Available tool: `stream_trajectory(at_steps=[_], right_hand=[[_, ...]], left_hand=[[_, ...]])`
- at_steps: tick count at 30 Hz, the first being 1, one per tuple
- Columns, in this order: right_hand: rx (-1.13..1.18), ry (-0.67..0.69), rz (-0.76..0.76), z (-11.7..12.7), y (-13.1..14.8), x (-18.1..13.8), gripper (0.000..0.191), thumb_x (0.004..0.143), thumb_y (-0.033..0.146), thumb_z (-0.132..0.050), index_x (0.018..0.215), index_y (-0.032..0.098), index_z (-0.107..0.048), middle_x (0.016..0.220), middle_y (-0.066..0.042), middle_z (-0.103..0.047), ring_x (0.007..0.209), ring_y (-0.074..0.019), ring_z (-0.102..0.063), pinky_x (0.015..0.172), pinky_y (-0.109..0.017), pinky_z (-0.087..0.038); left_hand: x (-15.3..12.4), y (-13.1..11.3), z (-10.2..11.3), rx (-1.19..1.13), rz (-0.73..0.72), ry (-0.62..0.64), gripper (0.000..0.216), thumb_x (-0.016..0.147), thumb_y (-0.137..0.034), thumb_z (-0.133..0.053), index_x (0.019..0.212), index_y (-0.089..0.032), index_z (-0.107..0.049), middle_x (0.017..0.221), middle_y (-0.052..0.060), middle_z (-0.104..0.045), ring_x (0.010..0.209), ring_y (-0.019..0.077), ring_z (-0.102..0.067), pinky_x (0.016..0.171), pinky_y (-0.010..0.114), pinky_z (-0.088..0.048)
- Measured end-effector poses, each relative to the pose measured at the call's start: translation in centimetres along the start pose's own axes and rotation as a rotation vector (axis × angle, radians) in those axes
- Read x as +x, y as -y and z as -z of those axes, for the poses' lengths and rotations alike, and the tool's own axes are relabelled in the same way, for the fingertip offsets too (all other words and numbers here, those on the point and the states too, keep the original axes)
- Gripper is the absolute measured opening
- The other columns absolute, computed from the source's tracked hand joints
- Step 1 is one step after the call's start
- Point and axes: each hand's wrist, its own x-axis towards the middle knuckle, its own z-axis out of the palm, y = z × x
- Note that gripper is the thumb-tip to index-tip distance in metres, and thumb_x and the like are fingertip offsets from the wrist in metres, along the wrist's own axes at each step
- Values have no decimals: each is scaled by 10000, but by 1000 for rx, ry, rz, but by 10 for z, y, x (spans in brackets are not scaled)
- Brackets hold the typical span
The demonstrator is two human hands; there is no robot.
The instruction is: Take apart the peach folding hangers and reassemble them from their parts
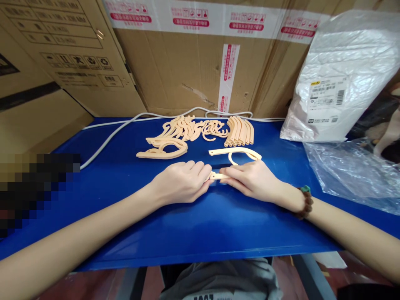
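Note:
My left hand (183,181) and my right hand (253,179) meet over the blue table, both closed on a cream plastic hanger piece (216,176). Only its short middle, with a small round hole, shows between my fingertips; my fingers hide the rest. Just beyond my right hand lies a curved hanger arm (229,151) with a ring-like hook part beneath it. Past my left hand rest folded hangers (162,156), stacked flat. Farther back are a heap of hanger arms (179,128), loose hooks (210,128) and a neat row of curved arms (240,131).
The blue table (175,237) ends close to my lap. Cardboard boxes (187,62) wall off its back and left, with a white cable (109,143) along them. At right stand a white mailing bag (340,75) and clear plastic wrap (353,175).

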Motion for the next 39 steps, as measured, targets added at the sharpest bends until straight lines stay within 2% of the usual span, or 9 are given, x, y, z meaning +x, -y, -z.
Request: stream_trajectory(at_steps=[10,16,23,39], right_hand=[[37,23,-8,1,-2,1,413,1055,400,-343,1124,165,-675,888,-56,-760,683,-127,-685,600,-236,-399],[-117,-20,15,-1,-1,1,416,1056,391,-337,1049,178,-694,823,-28,-746,607,-120,-642,562,-266,-352],[-243,-74,29,-2,3,2,370,1049,362,-381,997,181,-700,671,3,-658,529,-102,-539,551,-283,-277],[-135,-29,-15,-3,6,0,389,1051,388,-368,1024,175,-692,769,-24,-714,577,-111,-613,563,-268,-322]], left_hand=[[0,0,2,25,-16,-7,262,977,-285,-411,759,-188,-519,619,1,-537,521,168,-536,480,310,-321],[0,1,-1,-48,18,15,273,985,-278,-401,771,-179,-537,639,10,-581,539,161,-563,483,305,-316],[-2,1,-3,-180,81,-4,304,995,-287,-391,746,-177,-528,602,-3,-591,518,137,-577,477,280,-294],[-2,2,-2,-152,66,-8,281,970,-278,-424,734,-186,-546,622,-18,-606,538,125,-581,487,285,-315]])
